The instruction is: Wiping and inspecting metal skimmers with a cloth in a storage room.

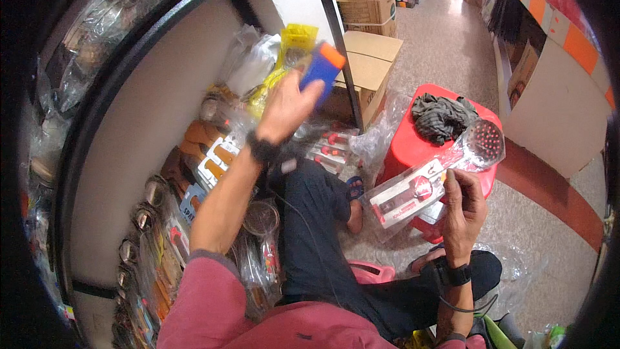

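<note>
My left hand [287, 106] is raised over the shelf, its fingers closed round a blue block-shaped thing with an orange end [325, 70]. Motion blur hides what kind of thing it is. On the right, my right hand [464, 210] pinches a skimmer [483, 143] in a clear plastic pack with a white and red card. The skimmer's round perforated head points away from me, and the pack lies tilted across the front of a red stool [403, 132]. A crumpled dark cloth [442, 116] rests on the stool top.
Packaged kitchen tools, among them wooden spatulas [201, 134], crowd the black-framed shelf on my left. Yellow packs [298, 37] sit at its far end. Cardboard boxes [365, 6] stand beyond it. On the right is a counter [555, 100]; loose plastic [516, 271] litters the floor.
</note>
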Available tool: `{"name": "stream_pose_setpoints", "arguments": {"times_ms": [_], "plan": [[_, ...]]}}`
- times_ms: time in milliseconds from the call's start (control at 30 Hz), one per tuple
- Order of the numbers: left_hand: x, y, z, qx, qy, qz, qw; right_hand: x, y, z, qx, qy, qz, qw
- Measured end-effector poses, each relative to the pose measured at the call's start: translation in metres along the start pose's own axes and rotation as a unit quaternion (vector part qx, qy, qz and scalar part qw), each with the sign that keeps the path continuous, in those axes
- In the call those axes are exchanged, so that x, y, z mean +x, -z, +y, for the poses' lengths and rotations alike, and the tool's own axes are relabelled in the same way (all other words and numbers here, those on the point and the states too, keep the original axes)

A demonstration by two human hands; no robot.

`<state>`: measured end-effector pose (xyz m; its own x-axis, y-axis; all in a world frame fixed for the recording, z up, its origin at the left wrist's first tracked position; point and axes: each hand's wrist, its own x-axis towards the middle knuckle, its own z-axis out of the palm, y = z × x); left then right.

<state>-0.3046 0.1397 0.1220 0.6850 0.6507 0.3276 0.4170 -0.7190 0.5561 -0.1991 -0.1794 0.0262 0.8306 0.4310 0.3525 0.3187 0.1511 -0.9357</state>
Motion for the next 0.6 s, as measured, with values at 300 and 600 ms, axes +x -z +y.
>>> {"name": "stream_pose_setpoints", "arguments": {"times_ms": [300, 600], "plan": [[0.090, -0.037, -0.113, 0.360, 0.134, 0.046, 0.922, 0.015, 0.015, 0.005, 0.161, -0.160, -0.042, 0.973], [0.081, -0.061, -0.145, 0.397, 0.043, 0.118, 0.909, 0.019, 0.012, 0.019, 0.204, -0.180, -0.049, 0.961]]}}
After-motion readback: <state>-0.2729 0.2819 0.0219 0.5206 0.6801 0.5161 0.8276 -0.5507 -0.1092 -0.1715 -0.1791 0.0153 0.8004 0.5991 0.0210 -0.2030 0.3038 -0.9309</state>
